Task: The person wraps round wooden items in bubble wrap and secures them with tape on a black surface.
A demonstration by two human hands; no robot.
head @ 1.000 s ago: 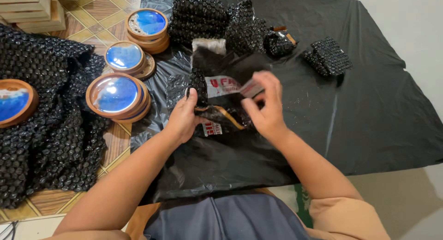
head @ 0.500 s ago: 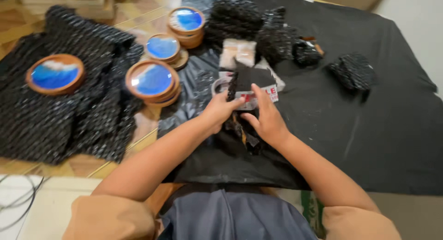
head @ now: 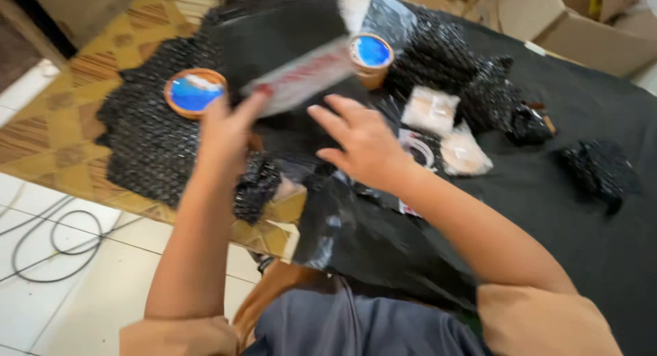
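Observation:
My left hand (head: 226,133) is raised above the table and grips a black plastic mailer bag (head: 280,41) with a white and red label strip (head: 304,75); the bag is blurred. My right hand (head: 363,144) hovers open just right of it, fingers spread, over crumpled black plastic sheeting (head: 363,226). Beyond the hands stand round wooden pieces with blue centres, one at the left (head: 194,92) on black bubble wrap (head: 147,144) and one further back (head: 370,53).
Small pale wrapped packets (head: 430,109) and black bubble-wrapped bundles (head: 599,168) lie on the black cloth (head: 588,253) to the right. Cardboard boxes (head: 582,24) stand behind. A grey cable (head: 55,246) loops on the white floor tiles at left, below the table's edge.
My left hand has lifted the black bag up and to the left, off the pile. My right hand has let go and opened. The view has swung to the left.

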